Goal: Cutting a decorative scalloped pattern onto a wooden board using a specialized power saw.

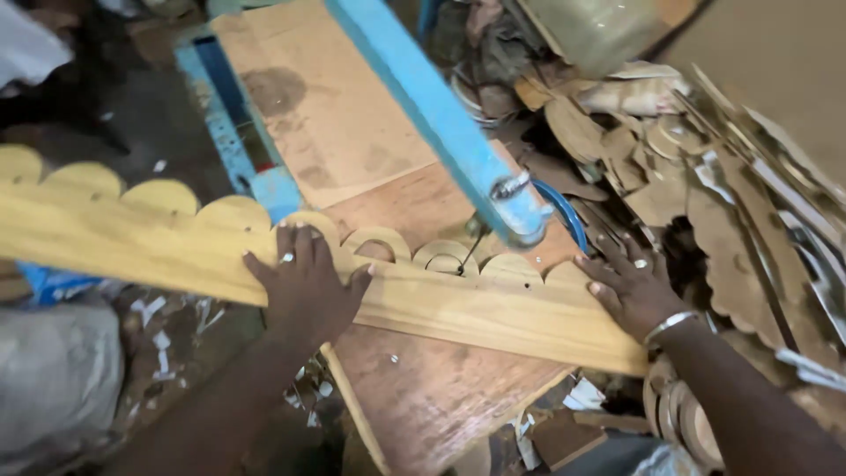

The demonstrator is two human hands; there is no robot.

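Wooden scalloped board (423, 295), left hand (304, 286), right hand (630, 291) flat

A reddish-brown plywood saw table (441, 397) fills the middle of the frame, its surface scuffed and stained. A long pale scalloped board (458, 304) lies flat across it from the left edge to the right. A lighter plywood sheet (326, 106) rests on the table's far end, at upper centre.

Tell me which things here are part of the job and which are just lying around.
In use: board, left hand, right hand, saw arm, saw table.
Lying about: offcuts, wooden rings, paper scraps.
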